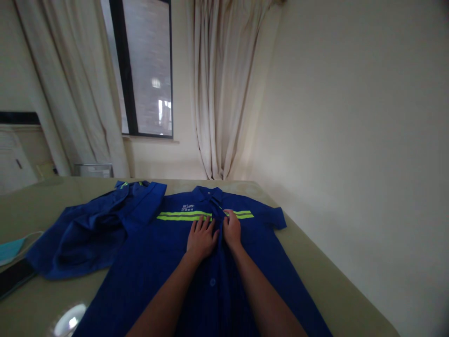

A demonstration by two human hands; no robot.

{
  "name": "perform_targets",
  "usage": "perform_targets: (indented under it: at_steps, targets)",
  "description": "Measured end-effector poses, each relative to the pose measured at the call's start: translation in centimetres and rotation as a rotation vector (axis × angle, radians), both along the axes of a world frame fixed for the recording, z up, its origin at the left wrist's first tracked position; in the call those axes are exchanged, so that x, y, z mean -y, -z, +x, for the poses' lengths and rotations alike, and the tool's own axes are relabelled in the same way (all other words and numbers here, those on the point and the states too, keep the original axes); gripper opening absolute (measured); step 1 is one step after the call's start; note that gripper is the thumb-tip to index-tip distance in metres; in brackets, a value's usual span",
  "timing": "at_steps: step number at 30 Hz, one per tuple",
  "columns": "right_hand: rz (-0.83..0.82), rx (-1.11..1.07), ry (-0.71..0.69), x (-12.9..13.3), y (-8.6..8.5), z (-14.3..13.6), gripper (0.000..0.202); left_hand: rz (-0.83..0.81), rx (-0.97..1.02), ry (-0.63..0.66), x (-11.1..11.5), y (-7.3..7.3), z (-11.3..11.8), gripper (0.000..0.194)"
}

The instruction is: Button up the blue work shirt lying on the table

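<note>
A blue short-sleeved work shirt [266, 252] with a yellow-green reflective chest stripe lies front up, spread flat on the table [329, 276]. My left hand [201, 238] rests palm down on the shirt's chest, fingers spread, just left of the button placket. My right hand [232, 229] lies beside it on the placket, right below the stripe, its fingers curled onto the fabric. Whether it pinches the cloth or a button I cannot tell. A button shows lower down on the placket between my forearms.
A second blue shirt [87, 234] lies crumpled to the left, overlapping the flat shirt's sleeve. A light-blue face mask [10, 250] and a dark phone [14, 277] sit at the left edge. A wall runs along the right; window and curtains stand behind.
</note>
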State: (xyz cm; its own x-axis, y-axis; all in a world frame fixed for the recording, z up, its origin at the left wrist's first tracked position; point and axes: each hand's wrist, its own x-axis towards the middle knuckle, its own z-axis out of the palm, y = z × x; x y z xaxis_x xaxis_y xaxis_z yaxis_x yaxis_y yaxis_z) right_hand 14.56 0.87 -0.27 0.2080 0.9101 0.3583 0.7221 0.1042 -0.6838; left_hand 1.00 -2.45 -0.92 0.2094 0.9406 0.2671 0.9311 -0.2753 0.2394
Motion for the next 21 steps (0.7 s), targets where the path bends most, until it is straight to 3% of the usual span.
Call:
perform_targets:
  at_steps: [4,9,11,17,21]
  targets:
    - [-0.14,0.219,-0.041,1.6,-0.9,-0.9,0.052,-0.049,-0.091,0.025,1.6,-0.1,-0.5,0.055]
    - [-0.239,0.462,-0.117,1.4,-3.0,-2.3,0.028,-0.079,-0.148,0.062,4.3,-0.1,-0.9,0.058]
    - [-0.208,0.481,-0.105,0.8,-3.3,-2.9,0.028,-0.113,-0.193,0.09,5.6,-0.2,-0.9,0.061]
    - [-0.15,0.43,-0.111,0.0,-1.1,-3.6,0.019,-0.136,-0.171,0.162,8.3,-1.6,-1.3,0.047]
    - [-0.162,0.374,-0.092,0.0,-0.1,-3.2,0.019,-0.122,-0.038,0.13,6.2,-3.6,-1.9,0.036]
